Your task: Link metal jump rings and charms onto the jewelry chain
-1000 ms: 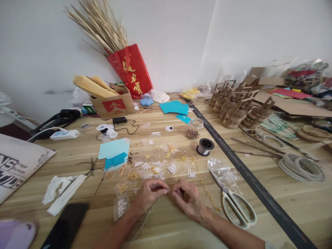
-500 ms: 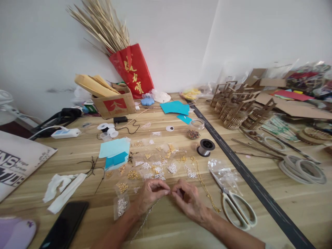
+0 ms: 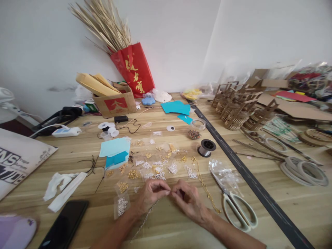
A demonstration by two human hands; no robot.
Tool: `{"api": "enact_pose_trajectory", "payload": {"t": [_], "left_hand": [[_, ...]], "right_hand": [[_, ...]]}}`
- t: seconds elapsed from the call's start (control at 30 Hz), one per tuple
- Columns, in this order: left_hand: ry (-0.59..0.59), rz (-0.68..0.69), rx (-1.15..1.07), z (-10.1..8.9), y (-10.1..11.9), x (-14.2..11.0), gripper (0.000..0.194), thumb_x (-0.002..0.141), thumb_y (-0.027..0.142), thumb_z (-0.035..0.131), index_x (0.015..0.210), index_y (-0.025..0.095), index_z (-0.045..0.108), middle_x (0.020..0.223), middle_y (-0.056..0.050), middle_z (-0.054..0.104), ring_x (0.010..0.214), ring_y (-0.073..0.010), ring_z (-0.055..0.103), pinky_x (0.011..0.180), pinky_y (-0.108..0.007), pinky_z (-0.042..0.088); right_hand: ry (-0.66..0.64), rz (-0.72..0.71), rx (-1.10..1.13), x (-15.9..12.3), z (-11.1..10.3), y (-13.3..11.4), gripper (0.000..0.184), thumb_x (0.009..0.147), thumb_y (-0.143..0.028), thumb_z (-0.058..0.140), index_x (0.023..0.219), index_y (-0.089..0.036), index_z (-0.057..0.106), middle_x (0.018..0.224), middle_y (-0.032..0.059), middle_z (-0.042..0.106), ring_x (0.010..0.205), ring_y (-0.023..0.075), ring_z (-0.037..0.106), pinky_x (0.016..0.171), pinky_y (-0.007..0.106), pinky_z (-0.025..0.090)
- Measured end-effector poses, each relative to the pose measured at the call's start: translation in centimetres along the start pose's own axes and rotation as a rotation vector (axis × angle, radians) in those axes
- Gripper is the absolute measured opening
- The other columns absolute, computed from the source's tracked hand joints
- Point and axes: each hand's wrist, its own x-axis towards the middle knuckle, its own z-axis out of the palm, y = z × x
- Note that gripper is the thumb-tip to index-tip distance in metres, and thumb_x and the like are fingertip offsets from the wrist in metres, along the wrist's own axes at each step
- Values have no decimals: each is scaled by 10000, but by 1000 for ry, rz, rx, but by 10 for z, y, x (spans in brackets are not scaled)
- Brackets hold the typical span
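My left hand is closed in a pinch at the end of a thin silver chain, which trails down toward the near edge. Fingertip to fingertip with it, my right hand pinches too; whatever lies between those fingers is too small to make out. Just beyond both hands lie small clear bags of silver findings and gold findings. A bag of silver rings is beside my left wrist. To the right of my right hand stretches a gold chain.
White-handled scissors lie right of my right forearm, near a wire spool. A black phone is at the near left. Blue paper sheets, small woven baskets and a red bag stand or lie farther back.
The whole view has shifted very slightly. Both hands keep their pinch at nearly the same spot, fingertips still meeting.
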Motion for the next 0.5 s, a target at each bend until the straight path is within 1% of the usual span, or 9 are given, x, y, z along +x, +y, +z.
{"api": "enact_pose_trajectory", "payload": {"t": [0.13,0.3,0.4,0.5], "left_hand": [[-9,69,1,-2,-3,0,186,718,332,750,722,146,730,740,-43,652,720,-163,562,692,-265,419],[0,87,-2,-2,-6,0,206,721,347,757,719,146,718,722,-39,644,701,-157,558,677,-262,417],[3,97,-3,-2,-5,-1,207,726,343,757,716,142,710,722,-41,645,697,-156,564,671,-260,422],[1,112,4,-1,-4,-1,198,735,332,754,715,141,708,725,-41,648,698,-153,570,670,-254,426]], "right_hand": [[33,-1,-10,1,1,0,177,906,-258,558,757,-177,611,627,-10,551,530,107,488,499,207,381],[26,8,-13,2,0,2,212,912,-314,566,770,-184,653,639,11,609,556,126,542,513,217,411],[17,30,-13,1,-1,2,215,911,-345,569,783,-189,642,641,5,611,551,127,542,501,215,411],[12,31,-11,-1,-1,2,213,913,-355,565,782,-190,596,634,-7,593,542,122,529,499,212,414]]}}
